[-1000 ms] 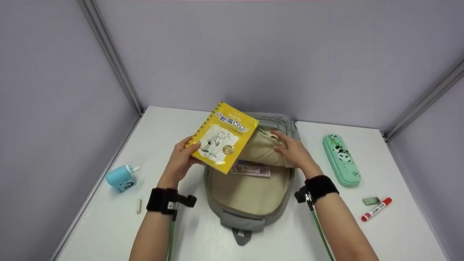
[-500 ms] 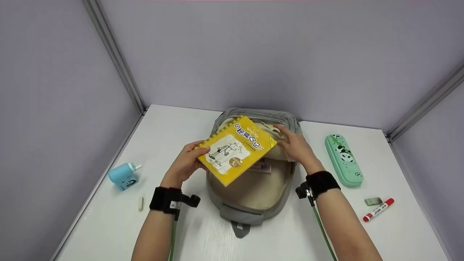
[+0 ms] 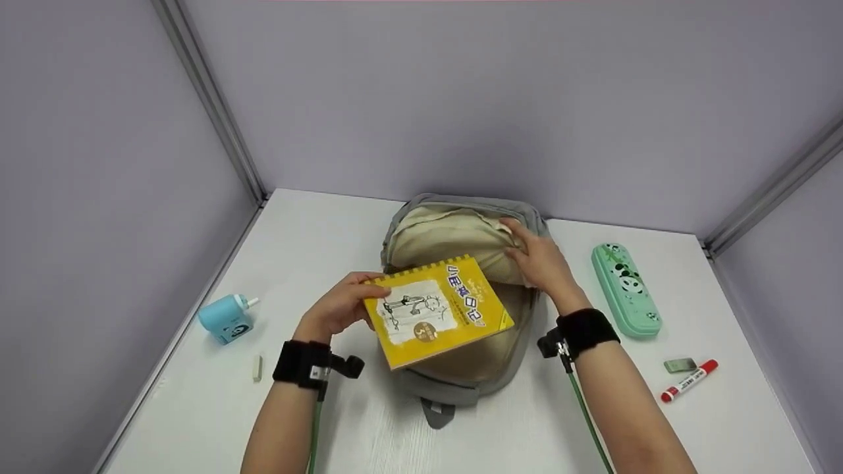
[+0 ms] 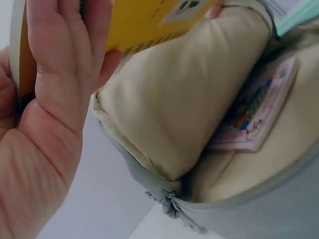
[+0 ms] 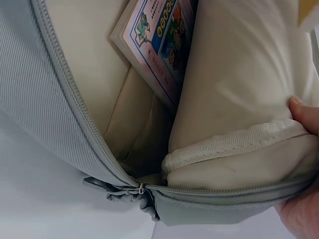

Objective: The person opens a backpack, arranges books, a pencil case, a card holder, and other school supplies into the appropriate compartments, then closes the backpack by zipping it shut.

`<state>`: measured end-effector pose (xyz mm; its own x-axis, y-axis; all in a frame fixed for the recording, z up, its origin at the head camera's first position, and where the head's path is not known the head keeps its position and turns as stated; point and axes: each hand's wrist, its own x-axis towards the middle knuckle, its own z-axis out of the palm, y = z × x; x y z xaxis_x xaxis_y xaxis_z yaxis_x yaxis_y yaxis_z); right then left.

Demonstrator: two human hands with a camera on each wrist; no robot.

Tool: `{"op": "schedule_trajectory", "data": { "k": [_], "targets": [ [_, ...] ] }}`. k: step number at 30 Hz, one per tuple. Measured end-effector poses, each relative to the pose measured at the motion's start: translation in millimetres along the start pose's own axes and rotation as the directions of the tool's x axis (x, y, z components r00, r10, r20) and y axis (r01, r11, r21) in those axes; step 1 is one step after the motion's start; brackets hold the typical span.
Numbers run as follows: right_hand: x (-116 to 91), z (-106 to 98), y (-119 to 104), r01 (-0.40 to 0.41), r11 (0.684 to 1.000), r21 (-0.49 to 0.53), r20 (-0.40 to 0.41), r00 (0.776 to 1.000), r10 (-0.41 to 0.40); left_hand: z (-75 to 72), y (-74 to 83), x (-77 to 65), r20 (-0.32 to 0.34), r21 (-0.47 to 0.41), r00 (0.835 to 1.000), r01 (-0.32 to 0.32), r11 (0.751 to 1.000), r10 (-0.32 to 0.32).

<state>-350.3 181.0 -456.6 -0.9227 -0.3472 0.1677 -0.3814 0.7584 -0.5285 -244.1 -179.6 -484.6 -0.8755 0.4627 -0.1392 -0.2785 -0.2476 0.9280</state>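
My left hand [image 3: 342, 304] holds a yellow spiral-edged book [image 3: 471, 273] by its left edge, thumb on the cover, above the unzipped grey backpack [image 3: 438, 393]. The cover bears a cartoon figure. With my right hand [image 3: 541, 262] I grip the edge of the backpack's beige-lined flap [image 3: 448, 240], holding it up. Inside the main compartment lies a pink-bordered book [image 5: 158, 55], seen in both wrist views; the yellow book hides it in the head view. The left wrist view shows my left palm [image 4: 55, 99] close to the camera.
Left on the white table [image 3: 309, 224] are a light blue panda bottle [image 3: 226, 319] and a small pale eraser-like block [image 3: 257, 368]. A green panda pencil case [image 3: 625, 289], a small green block [image 3: 679, 365] and a red-capped marker [image 3: 689, 381] lie right. Walls enclose the table.
My left hand has turned the yellow book clockwise and brought it lower and nearer, over the backpack's opening. My right hand keeps its grip on the flap, which now shows more fully.
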Motion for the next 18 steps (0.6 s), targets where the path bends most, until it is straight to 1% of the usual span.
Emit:
{"op": "schedule_trajectory", "data": {
  "k": [3,6,9,13,16,18],
  "targets": [
    [0.3,-1.4,-1.2,-0.001,1.0,-0.009,-0.023,1.0,0.0,0.2,-5.8,3.5,0.028,0.029,0.999,0.035,0.999,-0.036],
    [0.2,-2.4,-1.8,-0.004,1.0,-0.011,-0.028,1.0,0.004,1.2,-11.9,6.4,0.014,0.027,0.997,0.072,0.997,-0.072],
    [-0.7,-2.9,-2.0,-0.007,1.0,-0.011,-0.038,0.999,0.006,2.2,-17.7,8.1,-0.036,0.015,0.994,0.103,0.995,-0.103],
    [-2.5,-3.7,-2.1,-0.004,1.0,-0.018,-0.037,0.999,0.004,4.7,-24.6,10.0,-0.141,0.013,0.98,0.145,0.989,-0.142],
    [-3.8,-3.7,-2.6,-0.006,1.0,-0.019,-0.027,1.0,0.005,7.8,-28.2,11.8,-0.211,-0.014,0.966,0.152,0.988,-0.152],
    [-4.4,-3.3,-2.8,-0.008,1.0,-0.017,-0.026,1.0,0.007,10.0,-30.6,13.6,-0.232,-0.038,0.962,0.137,0.99,-0.142]
  ]
}}
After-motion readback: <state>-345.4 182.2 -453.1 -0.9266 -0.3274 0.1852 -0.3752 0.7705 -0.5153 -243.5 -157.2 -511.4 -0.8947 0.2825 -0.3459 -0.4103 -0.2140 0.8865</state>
